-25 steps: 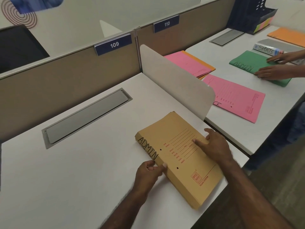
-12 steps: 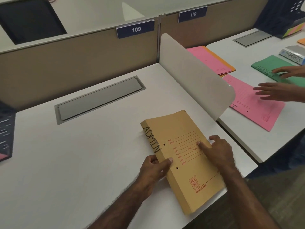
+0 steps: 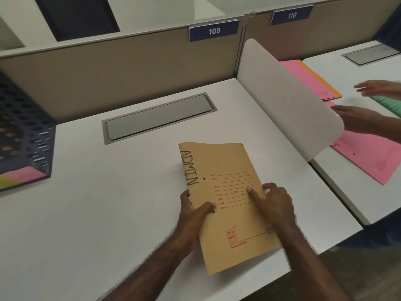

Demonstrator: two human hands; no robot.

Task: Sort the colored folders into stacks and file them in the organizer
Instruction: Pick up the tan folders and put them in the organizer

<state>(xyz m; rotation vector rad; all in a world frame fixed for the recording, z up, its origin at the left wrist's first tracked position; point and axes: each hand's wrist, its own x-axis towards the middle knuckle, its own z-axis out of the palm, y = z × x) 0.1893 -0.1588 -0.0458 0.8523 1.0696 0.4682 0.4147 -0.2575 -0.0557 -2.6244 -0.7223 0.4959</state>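
A brown folder stack (image 3: pixel 225 170) marked ADMIN lies on the white desk (image 3: pixel 108 213) near its front edge. My left hand (image 3: pixel 193 213) grips its left edge, thumb on top and fingers underneath. My right hand (image 3: pixel 273 203) holds the right side, with the index finger stretched across the cover. A dark mesh organizer (image 3: pixel 23 135) stands at the far left of the desk, with pink and yellow-green folders (image 3: pixel 19 177) in its bottom tray. The far end of the brown stack looks slightly raised.
A white rounded divider (image 3: pixel 288 101) separates my desk from the one on the right. There lie pink folders (image 3: pixel 366 153), a pink-and-orange stack (image 3: pixel 308 79) and a green folder (image 3: pixel 390 105), under another person's hands (image 3: pixel 358 118). A grey cable hatch (image 3: pixel 158 118) sits in my desk.
The view swung left, bringing the organizer into sight. The brown stack turned more upright in the frame and my left hand took a firmer hold on its edge.
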